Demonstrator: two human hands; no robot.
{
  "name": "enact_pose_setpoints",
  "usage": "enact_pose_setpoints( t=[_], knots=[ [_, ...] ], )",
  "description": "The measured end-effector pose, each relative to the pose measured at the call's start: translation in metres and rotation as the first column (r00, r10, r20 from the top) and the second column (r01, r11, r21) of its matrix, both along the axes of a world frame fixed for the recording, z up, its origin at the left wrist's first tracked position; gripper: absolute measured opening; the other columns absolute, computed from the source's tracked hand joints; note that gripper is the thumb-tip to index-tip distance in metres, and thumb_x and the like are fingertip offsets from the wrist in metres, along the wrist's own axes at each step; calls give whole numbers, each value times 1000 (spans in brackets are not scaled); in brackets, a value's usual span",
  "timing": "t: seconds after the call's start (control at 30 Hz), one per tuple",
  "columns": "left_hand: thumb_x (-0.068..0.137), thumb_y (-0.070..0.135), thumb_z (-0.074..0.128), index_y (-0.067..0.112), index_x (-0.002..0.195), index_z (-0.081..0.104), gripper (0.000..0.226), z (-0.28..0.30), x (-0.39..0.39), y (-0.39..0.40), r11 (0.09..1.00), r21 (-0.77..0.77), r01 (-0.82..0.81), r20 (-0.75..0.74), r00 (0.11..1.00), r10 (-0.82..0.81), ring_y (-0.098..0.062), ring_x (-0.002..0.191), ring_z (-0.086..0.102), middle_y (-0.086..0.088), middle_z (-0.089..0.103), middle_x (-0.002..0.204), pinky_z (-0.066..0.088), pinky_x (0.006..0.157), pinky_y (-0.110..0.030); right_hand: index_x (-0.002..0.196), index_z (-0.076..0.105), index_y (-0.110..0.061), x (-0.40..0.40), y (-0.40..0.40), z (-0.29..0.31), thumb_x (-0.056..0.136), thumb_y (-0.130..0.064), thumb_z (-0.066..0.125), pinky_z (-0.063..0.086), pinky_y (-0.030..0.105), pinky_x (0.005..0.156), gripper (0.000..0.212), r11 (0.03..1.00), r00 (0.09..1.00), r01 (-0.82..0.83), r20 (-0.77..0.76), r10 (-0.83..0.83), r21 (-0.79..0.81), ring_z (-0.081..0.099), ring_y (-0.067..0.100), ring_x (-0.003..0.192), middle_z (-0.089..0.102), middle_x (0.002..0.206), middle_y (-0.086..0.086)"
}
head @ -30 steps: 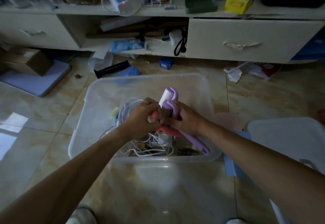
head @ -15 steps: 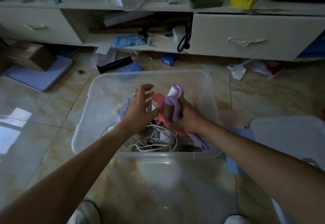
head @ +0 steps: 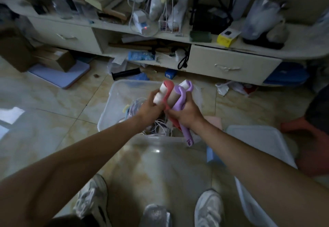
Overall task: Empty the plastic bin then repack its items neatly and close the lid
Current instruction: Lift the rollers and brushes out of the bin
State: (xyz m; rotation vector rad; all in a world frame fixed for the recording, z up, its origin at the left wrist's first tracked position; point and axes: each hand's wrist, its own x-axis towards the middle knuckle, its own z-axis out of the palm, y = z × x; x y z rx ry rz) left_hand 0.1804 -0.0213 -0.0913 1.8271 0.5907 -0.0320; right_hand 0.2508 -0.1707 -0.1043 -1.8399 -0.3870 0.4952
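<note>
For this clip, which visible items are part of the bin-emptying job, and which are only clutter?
Job:
clear plastic bin
pink lint roller, gripped by left hand
purple lint roller, gripped by right hand
white tangled cables in the bin
white bin lid on the floor

Clutter:
yellow box
brown cardboard box
crumpled paper

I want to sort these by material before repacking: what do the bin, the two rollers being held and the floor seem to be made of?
The bin looks like clear plastic: its walls are see-through and slightly frosted. The pink roller and purple roller seem matte moulded plastic frames around white rolls, probably sticky paper. The floor appears to be glazed tile, glossy with grout lines and window reflections.
</note>
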Motion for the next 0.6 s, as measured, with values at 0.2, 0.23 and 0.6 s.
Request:
enact_pose_setpoints(
  t=[0.2,0.23,0.6],
  knots=[
    [80,54,73,52,139,22,78,27,-67,-41,968,-251,-10,-63,998,-6,-22,104,67,2,62,121,60,78,-52,140,36,-48,-95,-31,9,72,-31,87,61,36,70,86,974,984,154,-119,-135,166,73,19,93,69,117,5],
    [77,53,77,52,139,23,83,51,-106,-63,956,-293,20,-49,998,-36,-22,105,67,2,61,124,60,76,-52,139,35,-50,-137,-56,29,72,-33,87,61,38,76,86,967,977,184,-138,-161,173,72,16,101,68,122,2],
    [48,65,87,36,112,35,88,-59,-161,-101,940,-301,-159,-331,942,53,-30,91,72,-11,64,113,60,66,-57,126,36,-70,-213,-88,-85,83,-40,76,59,45,89,66,947,861,321,-425,-277,33,70,12,101,68,115,-10]
  ],
)
